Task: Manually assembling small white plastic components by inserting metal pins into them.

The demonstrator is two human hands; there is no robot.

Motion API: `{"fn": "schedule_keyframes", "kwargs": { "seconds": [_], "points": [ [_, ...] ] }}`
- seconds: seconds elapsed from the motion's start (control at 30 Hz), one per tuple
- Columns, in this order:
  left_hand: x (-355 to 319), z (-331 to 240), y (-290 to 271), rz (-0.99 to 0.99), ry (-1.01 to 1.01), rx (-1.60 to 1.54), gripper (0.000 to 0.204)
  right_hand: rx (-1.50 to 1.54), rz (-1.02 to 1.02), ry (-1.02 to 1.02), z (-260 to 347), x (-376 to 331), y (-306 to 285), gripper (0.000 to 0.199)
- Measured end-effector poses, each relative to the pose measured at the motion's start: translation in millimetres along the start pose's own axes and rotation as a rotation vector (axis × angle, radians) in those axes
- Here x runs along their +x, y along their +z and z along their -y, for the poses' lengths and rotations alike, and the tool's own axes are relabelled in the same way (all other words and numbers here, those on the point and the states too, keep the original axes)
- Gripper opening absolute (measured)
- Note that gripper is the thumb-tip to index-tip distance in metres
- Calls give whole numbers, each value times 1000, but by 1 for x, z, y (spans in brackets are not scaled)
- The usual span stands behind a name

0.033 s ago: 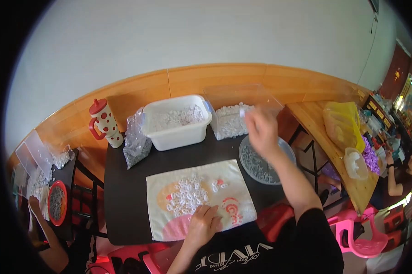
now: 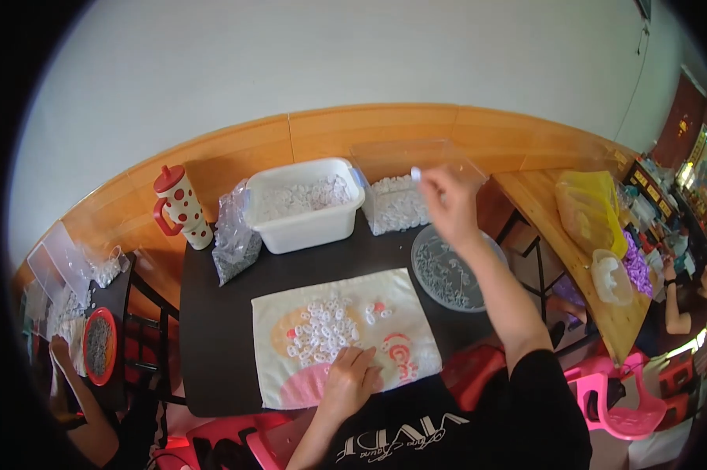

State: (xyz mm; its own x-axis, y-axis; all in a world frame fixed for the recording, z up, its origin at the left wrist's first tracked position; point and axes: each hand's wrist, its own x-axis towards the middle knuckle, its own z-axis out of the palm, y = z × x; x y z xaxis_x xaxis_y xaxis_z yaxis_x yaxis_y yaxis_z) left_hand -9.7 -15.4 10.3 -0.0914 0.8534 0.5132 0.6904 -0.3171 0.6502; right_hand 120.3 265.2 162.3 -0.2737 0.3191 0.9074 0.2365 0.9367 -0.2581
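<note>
My right hand (image 2: 450, 205) is raised above the far right of the black table (image 2: 220, 345). Its fingertips pinch a small white plastic piece (image 2: 416, 174), in front of a clear bin (image 2: 396, 205) full of white pieces. Below that forearm sits a round tray (image 2: 447, 270) of small grey parts. My left hand (image 2: 348, 381) rests at the near edge of a printed towel (image 2: 271, 384), fingers bent and pressed together; what they hold, if anything, is hidden. Just beyond those fingers lies a pile of white oval rings (image 2: 322, 333), with a few more rings (image 2: 378, 312) to the right.
A white tub (image 2: 310, 235) of white pieces, a plastic bag (image 2: 236, 243) of grey parts and a dotted tumbler (image 2: 182, 205) line the back. A wooden table (image 2: 557, 235) stands right, a pink stool (image 2: 620, 407) below it. Another person's arm (image 2: 79, 392) works at the left table.
My right hand has risen a little, away from me, with the white piece still pinched. My left hand stays in nearly the same spot on the towel.
</note>
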Motion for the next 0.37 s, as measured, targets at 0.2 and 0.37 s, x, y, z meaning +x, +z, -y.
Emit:
{"fn": "schedule_keyframes", "kwargs": {
  "seconds": [0.2, 0.37],
  "points": [
    [-5, 6, 1, -3, 12, -26, 27, 388, 474, 101, 65, -94, 23, 12],
    [-5, 13, 2, 97, 5, 45, 26, 36, 761, -104, 97, -203, 44, 47]
  ]
}}
